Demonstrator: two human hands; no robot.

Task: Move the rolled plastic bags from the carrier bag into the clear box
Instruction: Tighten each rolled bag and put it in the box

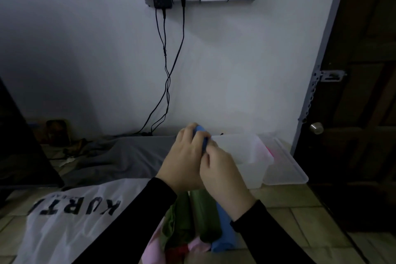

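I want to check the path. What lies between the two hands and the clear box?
Nothing that shows. In the head view, both hands, left hand and right hand, grip a blue rolled bag right at the near left corner of the clear box.

A tiled floor (pixel 295 218) carries everything here — pale square tiles with dark grout lines. On it stands a clear box (pixel 246 156), and just beside that, on its right, lies a clear lid (pixel 287 167), flat. A grey cloth (pixel 120 156) is spread on the floor to the left of the box, reaching back toward the wall. Nearer the camera lies a white carrier bag (pixel 70 216) with large black letters, and beside it, at the bottom edge, a heap of rolled plastic bags (pixel 205 221) — green, blue, pink and red.
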